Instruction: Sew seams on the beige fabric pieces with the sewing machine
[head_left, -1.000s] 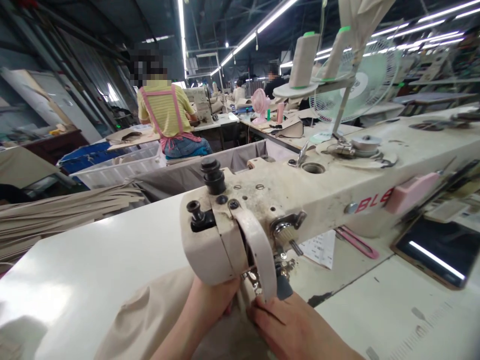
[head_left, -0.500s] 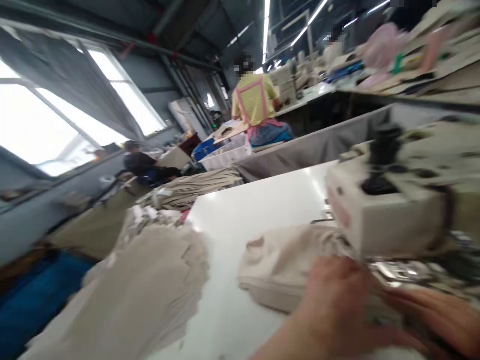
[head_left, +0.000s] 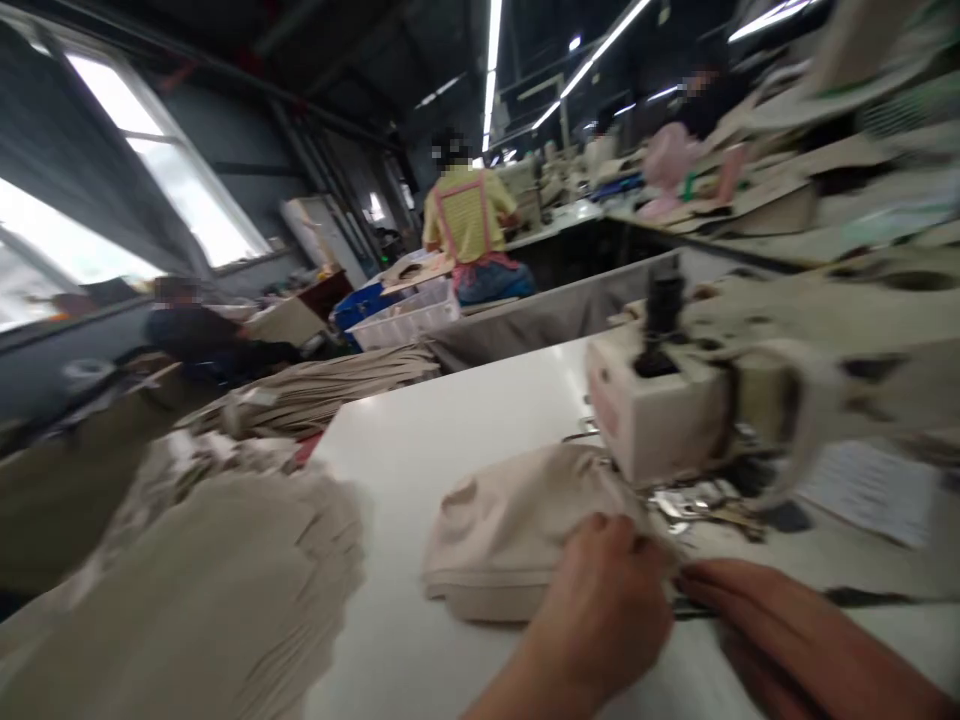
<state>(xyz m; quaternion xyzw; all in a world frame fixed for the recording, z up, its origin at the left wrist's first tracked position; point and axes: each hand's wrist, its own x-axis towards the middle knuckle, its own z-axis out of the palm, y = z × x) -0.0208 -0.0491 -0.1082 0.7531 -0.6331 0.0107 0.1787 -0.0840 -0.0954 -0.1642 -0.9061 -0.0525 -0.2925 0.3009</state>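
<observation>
A beige fabric piece (head_left: pixel 510 530), puffed up and with a band along its near edge, lies on the white table beside the sewing machine (head_left: pixel 652 400). My left hand (head_left: pixel 611 605) is closed on its right side, fingers curled into the cloth. Just right of it is my right hand (head_left: pixel 780 620), its fingers pressed together and their tips at the cloth's right end. What those tips hold is hidden. The machine's metal presser foot area (head_left: pixel 690 500) is just beyond both hands.
A pile of beige cloth pieces (head_left: pixel 195 590) spreads at the left, with folded brown cloth (head_left: pixel 337 385) behind it. Written paper (head_left: pixel 870 490) lies under the machine arm. Farther off, a person in a yellow top (head_left: pixel 469 225) sits near a white crate (head_left: pixel 409 315); another person (head_left: pixel 195 325) is at the left.
My view has turned right, so the surroundings appear farther left. Both hands remain at the fabric by the machine; my right hand's fingers now show more clearly, close to the left hand.
</observation>
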